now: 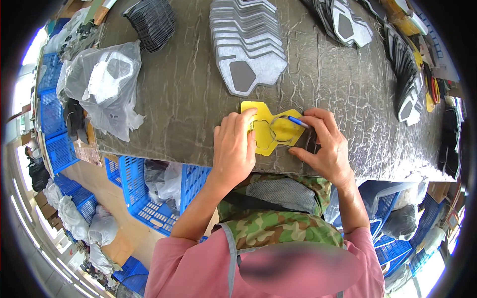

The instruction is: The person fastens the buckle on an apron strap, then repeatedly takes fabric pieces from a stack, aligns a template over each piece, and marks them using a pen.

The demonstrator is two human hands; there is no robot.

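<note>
A yellow flat template [272,128] with a hexagonal cut-out lies near the front edge of the grey wrinkled worktable [189,89]. My left hand [234,146] presses flat on the template's left side, fingers spread over it. My right hand [323,141] grips a blue pen [297,120], its tip resting at the template's upper right edge. Under the template lies a dark piece, mostly hidden.
A fanned stack of grey-and-white cut pieces [247,44] lies just beyond the template. A clear plastic bag [107,82] of similar pieces sits at the left. Dark stacks [151,22] and more pieces [407,74] line the back and right. Blue crates [149,193] stand below the table.
</note>
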